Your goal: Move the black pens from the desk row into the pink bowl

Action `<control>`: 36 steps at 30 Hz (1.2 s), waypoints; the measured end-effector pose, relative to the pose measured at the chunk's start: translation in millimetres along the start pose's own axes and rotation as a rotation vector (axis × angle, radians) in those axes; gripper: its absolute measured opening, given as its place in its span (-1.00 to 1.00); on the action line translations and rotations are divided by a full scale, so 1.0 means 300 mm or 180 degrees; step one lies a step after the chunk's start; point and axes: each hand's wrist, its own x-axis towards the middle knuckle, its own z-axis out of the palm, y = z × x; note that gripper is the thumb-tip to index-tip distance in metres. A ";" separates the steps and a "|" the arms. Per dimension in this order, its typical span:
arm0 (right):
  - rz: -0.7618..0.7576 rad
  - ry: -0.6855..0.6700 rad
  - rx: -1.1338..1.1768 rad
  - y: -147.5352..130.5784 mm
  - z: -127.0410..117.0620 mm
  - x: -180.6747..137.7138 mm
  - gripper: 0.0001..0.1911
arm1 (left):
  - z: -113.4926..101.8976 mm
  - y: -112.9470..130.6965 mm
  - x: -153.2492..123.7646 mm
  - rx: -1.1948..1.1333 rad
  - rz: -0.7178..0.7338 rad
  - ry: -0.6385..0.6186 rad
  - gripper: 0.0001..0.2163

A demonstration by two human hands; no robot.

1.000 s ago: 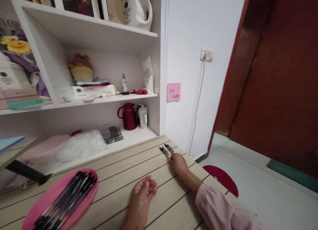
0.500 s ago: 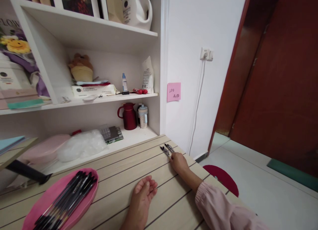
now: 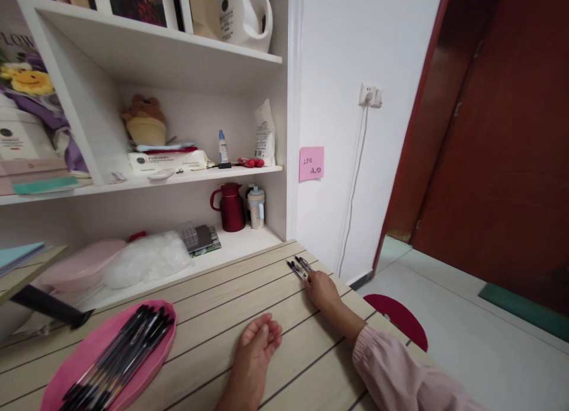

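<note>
Hardly any shift since last second. Hands apart: left hand (image 3: 255, 347) half-curled right of tray (image 3: 86, 347); right hand (image 3: 320, 290) farther right, at loose pens (image 3: 296, 270), grip unclear.

White shelving (image 3: 173, 53) was set at left, white wall (image 3: 338, 50) was fitted with a socket (image 3: 368, 96), reddish-brown door (image 3: 507, 150) was seen at right, pale floor (image 3: 448, 301) was tiled
</note>
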 end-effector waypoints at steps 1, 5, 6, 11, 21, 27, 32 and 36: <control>-0.0001 0.0019 -0.0038 0.002 -0.004 0.001 -0.74 | 0.000 0.000 0.001 -0.0001 -0.0005 0.0002 -0.72; 0.0015 0.0034 -0.0227 0.002 -0.027 0.017 -0.72 | -0.001 0.000 -0.002 -0.0009 -0.0036 0.0013 -0.71; 0.0016 0.0026 -0.0259 -0.002 -0.033 0.024 -0.72 | -0.001 0.001 -0.004 -0.0013 -0.0039 0.0004 -0.71; 0.0021 -0.0012 -0.0275 -0.035 -0.044 0.063 -0.73 | 0.001 0.001 -0.008 -0.0038 0.0005 -0.0018 -0.70; 0.0133 -0.0058 -0.0272 -0.032 -0.023 0.093 -0.73 | -0.008 -0.014 0.009 0.0042 0.0025 0.0021 -0.73; 0.0119 -0.0071 -0.0260 -0.033 -0.010 0.106 -0.71 | -0.013 -0.021 0.015 0.0041 0.0036 0.0025 -0.74; 0.0098 -0.0067 -0.0297 -0.027 -0.003 0.108 -0.71 | -0.012 -0.020 0.016 0.0033 0.0028 0.0001 -0.74; 0.0056 -0.0074 -0.0353 -0.012 0.002 0.110 -0.71 | -0.010 -0.020 0.012 0.0027 0.0031 0.0013 -0.73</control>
